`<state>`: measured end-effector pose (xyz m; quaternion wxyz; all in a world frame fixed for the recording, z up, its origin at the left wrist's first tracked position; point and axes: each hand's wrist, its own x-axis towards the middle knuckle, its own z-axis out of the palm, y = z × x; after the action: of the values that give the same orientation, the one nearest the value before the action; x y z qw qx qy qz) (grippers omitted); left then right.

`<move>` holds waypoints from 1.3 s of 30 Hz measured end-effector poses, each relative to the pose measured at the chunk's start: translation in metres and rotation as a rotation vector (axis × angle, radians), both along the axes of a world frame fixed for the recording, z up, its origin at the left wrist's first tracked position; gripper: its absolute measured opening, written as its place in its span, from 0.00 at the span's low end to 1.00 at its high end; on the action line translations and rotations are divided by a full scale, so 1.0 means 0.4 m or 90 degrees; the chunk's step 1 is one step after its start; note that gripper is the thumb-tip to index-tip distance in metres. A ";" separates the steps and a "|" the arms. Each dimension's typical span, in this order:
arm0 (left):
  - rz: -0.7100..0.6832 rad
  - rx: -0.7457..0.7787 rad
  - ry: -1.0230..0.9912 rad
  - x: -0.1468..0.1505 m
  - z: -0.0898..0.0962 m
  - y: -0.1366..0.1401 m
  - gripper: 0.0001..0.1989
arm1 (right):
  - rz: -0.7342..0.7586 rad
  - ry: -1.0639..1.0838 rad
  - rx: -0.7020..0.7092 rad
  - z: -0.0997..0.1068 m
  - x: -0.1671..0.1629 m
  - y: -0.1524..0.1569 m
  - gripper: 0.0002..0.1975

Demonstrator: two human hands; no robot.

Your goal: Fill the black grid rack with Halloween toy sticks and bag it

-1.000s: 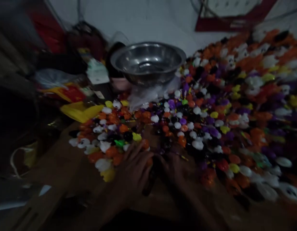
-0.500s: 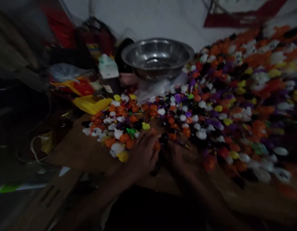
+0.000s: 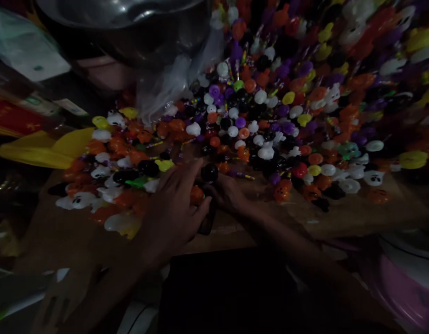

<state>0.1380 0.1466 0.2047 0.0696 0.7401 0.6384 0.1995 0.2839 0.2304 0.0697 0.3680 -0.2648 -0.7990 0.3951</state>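
In the head view, my left hand point(image 3: 174, 199) reaches over the table edge with fingers stretched and thumb apart. An orange pumpkin-like piece point(image 3: 196, 195) shows between its thumb and forefinger; whether they touch it is unclear. Beside it, my right hand point(image 3: 228, 192) has curled fingers, partly lost in shadow, at a glossy black round-topped piece point(image 3: 209, 173). Below them is a dark block-like thing point(image 3: 206, 223), too dim to name. Around both hands lie many small plastic figure-topped sticks, among them a yellow one point(image 3: 164, 165) and a green one point(image 3: 137, 182).
A large heap of coloured figure-topped pieces point(image 3: 270, 125) covers the table's point(image 3: 231, 234) right and back. A metal basin point(image 3: 131, 37) stands behind, with a clear plastic bag point(image 3: 165, 88) below it. Left are yellow sheeting point(image 3: 50, 147) and packages; a pink tub point(image 3: 402, 287) is lower right.
The camera view has come closer and swung right, so the basin shifts up and left. Both hands keep close together at the black piece, with little visible movement of their own.
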 end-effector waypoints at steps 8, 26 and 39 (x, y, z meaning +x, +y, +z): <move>0.055 -0.082 -0.049 -0.006 -0.025 0.007 0.30 | 0.006 0.034 -0.034 0.006 0.006 0.000 0.08; 0.003 -0.040 -0.059 -0.028 -0.039 0.020 0.34 | -0.044 0.004 -0.073 0.048 0.000 -0.018 0.14; -0.015 -0.062 -0.026 -0.035 -0.036 0.023 0.31 | -0.035 -0.071 -0.044 0.034 -0.005 -0.024 0.12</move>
<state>0.1239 0.1557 0.1902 0.1208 0.7391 0.6371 0.1825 0.2819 0.2207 0.0832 0.3244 -0.3207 -0.7967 0.3964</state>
